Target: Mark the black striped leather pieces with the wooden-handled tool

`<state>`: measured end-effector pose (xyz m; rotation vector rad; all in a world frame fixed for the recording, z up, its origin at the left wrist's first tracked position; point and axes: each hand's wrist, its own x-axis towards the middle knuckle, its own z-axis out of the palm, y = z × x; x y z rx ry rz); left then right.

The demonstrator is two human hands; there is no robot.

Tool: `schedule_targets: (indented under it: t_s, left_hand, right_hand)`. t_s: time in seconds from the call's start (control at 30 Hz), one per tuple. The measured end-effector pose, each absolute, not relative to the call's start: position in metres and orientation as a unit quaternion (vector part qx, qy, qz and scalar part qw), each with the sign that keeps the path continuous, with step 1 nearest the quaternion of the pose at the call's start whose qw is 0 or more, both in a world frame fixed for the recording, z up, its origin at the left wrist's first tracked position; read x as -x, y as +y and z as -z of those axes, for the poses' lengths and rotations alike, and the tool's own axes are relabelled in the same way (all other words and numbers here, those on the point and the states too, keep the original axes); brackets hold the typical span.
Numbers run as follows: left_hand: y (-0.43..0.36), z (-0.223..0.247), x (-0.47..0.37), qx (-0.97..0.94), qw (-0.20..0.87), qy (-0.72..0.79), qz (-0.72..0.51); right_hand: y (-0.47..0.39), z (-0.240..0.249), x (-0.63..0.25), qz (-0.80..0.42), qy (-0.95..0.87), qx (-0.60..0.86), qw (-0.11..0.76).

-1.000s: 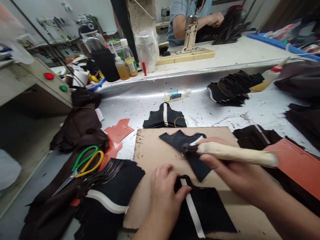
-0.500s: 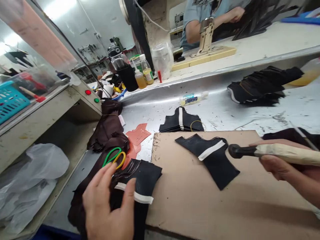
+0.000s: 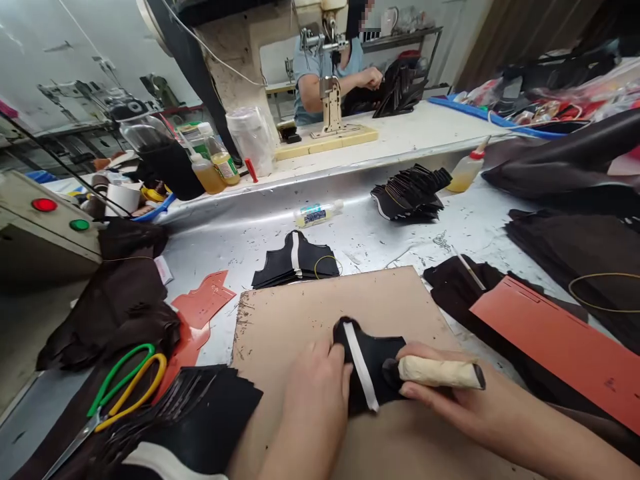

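A black leather piece with a white tape strip across it lies on a brown board. My left hand grips its left edge, fingers bent over the leather. In my right hand is a hammer with a cream-wrapped handle, its dark head over the right part of the piece. Whether the head touches the leather, I cannot tell. At the board's lower left sits a stack of similar black pieces, a white strip on the top one.
Scissors with green and yellow handles lie left, near orange templates. Behind the board are another black stack and a tube. An orange sheet and dark leather lie right. A co-worker sits beyond a sewing machine.
My left hand has moved from the left stack to the leather piece on the board. The piece is turned differently, and the hammer is now over it. The view has swung right.
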<state>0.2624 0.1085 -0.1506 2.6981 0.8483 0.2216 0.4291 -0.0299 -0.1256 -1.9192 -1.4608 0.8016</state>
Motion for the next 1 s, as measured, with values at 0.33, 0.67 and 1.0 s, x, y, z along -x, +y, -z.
schedule_targets:
  t_s: [0.33, 0.67, 1.0]
  left_hand:
    - [0.131, 0.158, -0.287, -0.852, 0.354, 0.373, -0.103]
    - [0.110, 0.164, -0.272, -0.869, 0.301, 0.384, -0.082]
    - [0.111, 0.169, -0.272, -0.870, 0.324, 0.357, -0.099]
  right_hand:
    - [-0.034, 0.116, -0.434, -0.352, -0.550, 0.710, 0.264]
    - [0.001, 0.118, -0.420, -0.299, -0.550, 0.714, 0.314]
    - [0.008, 0.122, -0.419, -0.286, -0.555, 0.720, 0.301]
